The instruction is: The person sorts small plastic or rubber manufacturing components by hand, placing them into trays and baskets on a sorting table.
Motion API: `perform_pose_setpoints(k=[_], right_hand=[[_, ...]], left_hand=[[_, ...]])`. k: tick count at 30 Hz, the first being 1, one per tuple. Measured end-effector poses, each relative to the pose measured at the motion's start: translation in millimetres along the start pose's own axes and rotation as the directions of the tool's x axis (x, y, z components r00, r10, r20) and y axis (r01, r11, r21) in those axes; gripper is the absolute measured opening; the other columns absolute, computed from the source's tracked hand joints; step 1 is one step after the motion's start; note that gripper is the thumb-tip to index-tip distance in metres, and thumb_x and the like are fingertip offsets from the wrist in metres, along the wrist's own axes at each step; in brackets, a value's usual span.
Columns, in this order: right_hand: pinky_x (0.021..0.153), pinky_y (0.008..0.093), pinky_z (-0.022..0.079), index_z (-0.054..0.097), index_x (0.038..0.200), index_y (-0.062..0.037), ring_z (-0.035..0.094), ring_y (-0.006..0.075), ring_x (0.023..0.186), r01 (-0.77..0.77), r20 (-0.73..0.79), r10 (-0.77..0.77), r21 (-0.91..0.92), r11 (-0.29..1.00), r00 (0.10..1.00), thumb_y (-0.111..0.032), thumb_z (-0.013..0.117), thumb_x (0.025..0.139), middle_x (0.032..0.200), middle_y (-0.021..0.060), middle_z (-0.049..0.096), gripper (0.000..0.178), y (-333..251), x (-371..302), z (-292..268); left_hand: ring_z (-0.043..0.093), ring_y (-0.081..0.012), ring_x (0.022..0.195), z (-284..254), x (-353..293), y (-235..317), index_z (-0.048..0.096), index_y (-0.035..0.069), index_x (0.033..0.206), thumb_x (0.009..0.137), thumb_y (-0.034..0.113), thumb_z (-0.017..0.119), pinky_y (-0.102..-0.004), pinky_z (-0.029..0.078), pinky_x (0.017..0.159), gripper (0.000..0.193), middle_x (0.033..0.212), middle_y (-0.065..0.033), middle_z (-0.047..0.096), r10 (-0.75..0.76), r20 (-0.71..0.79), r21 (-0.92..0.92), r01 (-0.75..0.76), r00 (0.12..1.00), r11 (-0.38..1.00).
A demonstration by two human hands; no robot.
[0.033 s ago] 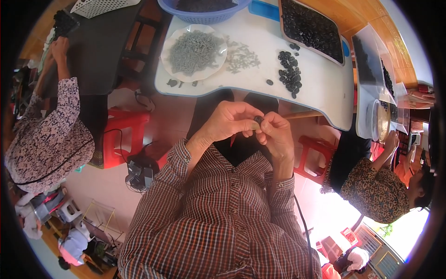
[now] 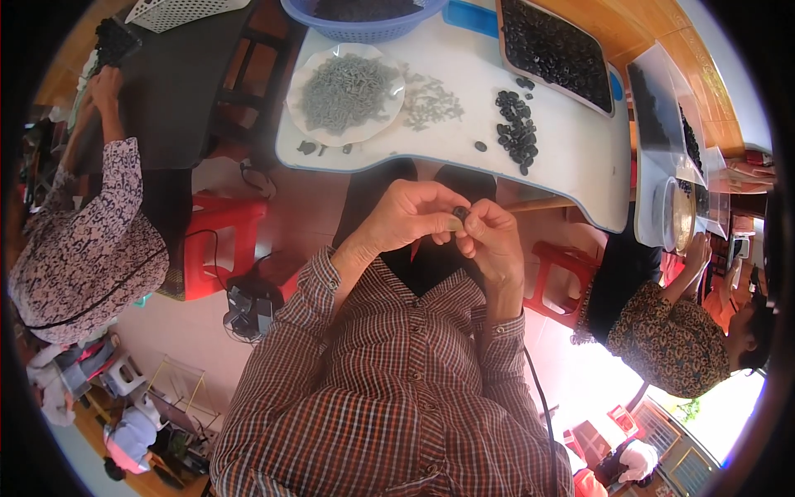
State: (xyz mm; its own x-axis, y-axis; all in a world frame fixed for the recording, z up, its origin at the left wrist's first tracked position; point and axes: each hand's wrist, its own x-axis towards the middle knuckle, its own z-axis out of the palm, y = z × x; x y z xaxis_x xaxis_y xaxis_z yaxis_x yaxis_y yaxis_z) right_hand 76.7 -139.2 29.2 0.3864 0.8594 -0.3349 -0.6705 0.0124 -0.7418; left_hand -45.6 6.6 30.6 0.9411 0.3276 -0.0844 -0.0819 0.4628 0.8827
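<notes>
Close in front of my chest, my left hand (image 2: 406, 217) and my right hand (image 2: 494, 236) meet with fingertips pinched together. Between them is a small black rounded part (image 2: 460, 213), gripped from both sides; its details are mostly covered by my fingers. Beyond my hands, on the white table (image 2: 389, 184), lies a loose pile of similar black parts (image 2: 517, 128). A white scalloped plate (image 2: 296, 116) holds a heap of small grey pieces (image 2: 348, 91). More pale small pieces (image 2: 432, 101) are scattered to the plate's right.
At the table's far side stand a blue-purple basket (image 2: 356, 31) with dark contents and a tray (image 2: 571, 103) of black parts. A few dark bits lie by the near left edge. Red stools (image 2: 232, 244) flank me. Co-workers sit to the left (image 2: 108, 224) and right (image 2: 671, 340).
</notes>
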Motion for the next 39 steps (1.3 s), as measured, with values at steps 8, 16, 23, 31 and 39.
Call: perform_pose_setpoints(k=[8, 16, 23, 31, 39], right_hand=[[0.045, 0.0187, 0.044, 0.061, 0.084, -0.0007, 0.057, 0.0100, 0.053, 0.019, 0.020, -0.019, 0.026, 0.999, 1.000, -0.011, 0.066, 0.089, 0.073, 0.0092, 0.065, 0.013, 5, 1, -1], [0.050, 0.0184, 0.043, 0.061, 0.087, -0.0018, 0.055, 0.0069, 0.057, 0.076, -0.141, -0.110, -0.230, 0.970, 0.984, -0.017, 0.063, 0.092, 0.073, 0.0034, 0.063, 0.016, -2, -5, 18], [0.054, 0.0187, 0.043, 0.058, 0.091, -0.0021, 0.054, 0.0054, 0.060, 0.148, -0.140, -0.237, -0.464, 0.874, 0.961, -0.020, 0.057, 0.096, 0.074, 0.0017, 0.062, 0.018, 0, -13, 26], [0.055, 0.0196, 0.043, 0.056, 0.091, -0.0011, 0.054, 0.0070, 0.061, 0.118, -0.130, -0.211, -0.508, 0.853, 0.969, -0.018, 0.054, 0.097, 0.074, 0.0025, 0.060, 0.018, -7, -16, 28], [0.054, 0.0195, 0.045, 0.055, 0.092, -0.0006, 0.056, 0.0069, 0.061, 0.111, -0.097, -0.188, -0.526, 0.843, 0.977, -0.016, 0.053, 0.097, 0.076, 0.0032, 0.061, 0.017, -8, -16, 24]], left_hand=[[0.063, -0.0099, 0.059, -1, 0, -2, 0.067, -0.003, 0.101, 0.081, 0.000, 0.071, -0.0212, 0.052, 0.053, 0.020, 0.076, -0.0069, 0.067, 0.011, 0.017, 0.057, -0.012, 1.000, 0.998], [0.063, -0.0108, 0.066, 5, -1, -3, 0.063, -0.004, 0.105, 0.085, 0.005, 0.069, -0.0226, 0.052, 0.058, 0.023, 0.083, -0.0082, 0.068, -0.035, -0.082, 0.017, 0.036, 0.996, 0.999], [0.064, -0.0107, 0.068, 5, -3, -3, 0.062, -0.004, 0.107, 0.086, 0.004, 0.068, -0.0223, 0.053, 0.060, 0.023, 0.083, -0.0087, 0.068, -0.013, -0.079, 0.032, 0.016, 0.997, 0.999], [0.063, -0.0105, 0.066, 3, -3, -6, 0.062, -0.005, 0.107, 0.086, 0.003, 0.068, -0.0220, 0.053, 0.060, 0.024, 0.082, -0.0090, 0.067, -0.025, -0.034, 0.000, 0.025, 0.999, 1.000], [0.063, -0.0106, 0.066, 1, -3, -4, 0.062, -0.005, 0.107, 0.085, 0.004, 0.069, -0.0218, 0.052, 0.059, 0.025, 0.082, -0.0086, 0.067, -0.027, -0.009, -0.009, 0.026, 1.000, 1.000]])
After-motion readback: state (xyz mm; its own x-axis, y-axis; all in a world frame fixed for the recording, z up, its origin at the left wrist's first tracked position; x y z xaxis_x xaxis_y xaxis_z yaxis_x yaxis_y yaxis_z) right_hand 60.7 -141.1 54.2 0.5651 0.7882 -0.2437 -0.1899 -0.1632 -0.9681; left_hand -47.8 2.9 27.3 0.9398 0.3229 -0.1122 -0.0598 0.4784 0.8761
